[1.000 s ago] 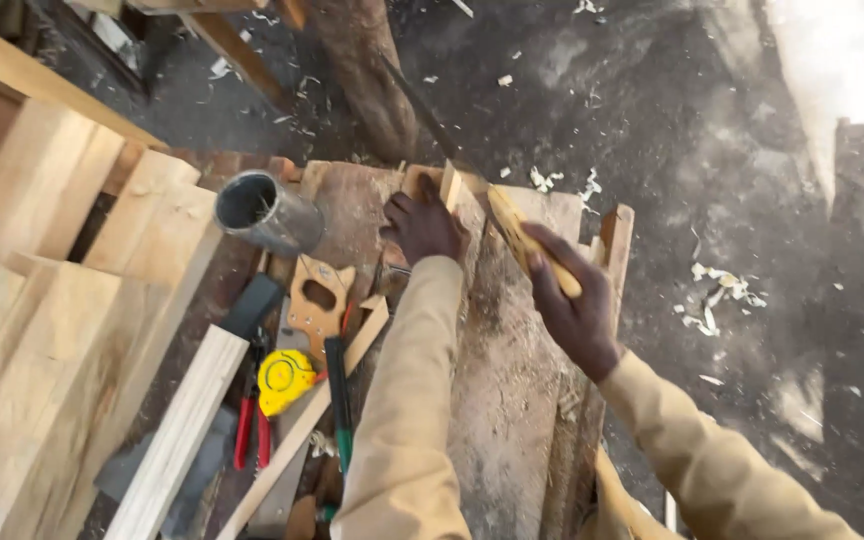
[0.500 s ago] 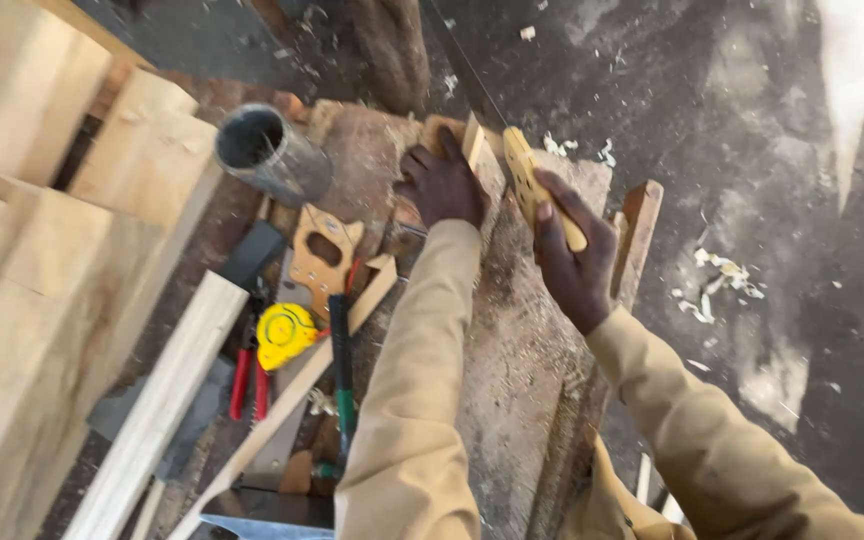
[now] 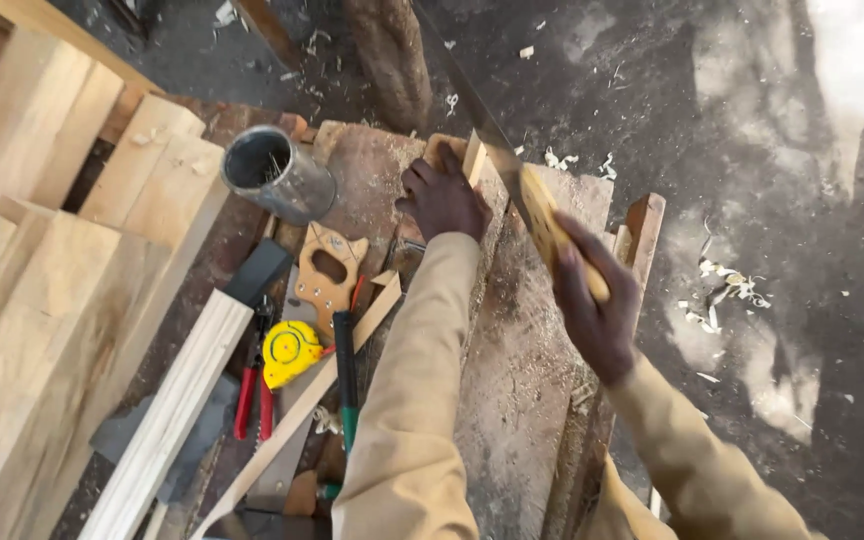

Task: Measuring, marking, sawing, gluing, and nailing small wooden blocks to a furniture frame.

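Since the earlier frame, the right hand [image 3: 592,305] has drawn the handsaw with a pale wooden handle and long dark blade [image 3: 542,215] back toward the body, the blade slanting up over the far edge of the rough, worn wooden workbench [image 3: 512,370]. Its fingers wrap fully around the handle. The small pale wooden block [image 3: 467,158] sits at that far edge, the left hand [image 3: 442,198] pressed on it, fingers curled over its near side. A yellow round tape measure [image 3: 292,352] lies toward the bench's left side, near a grey metal cylinder [image 3: 274,172].
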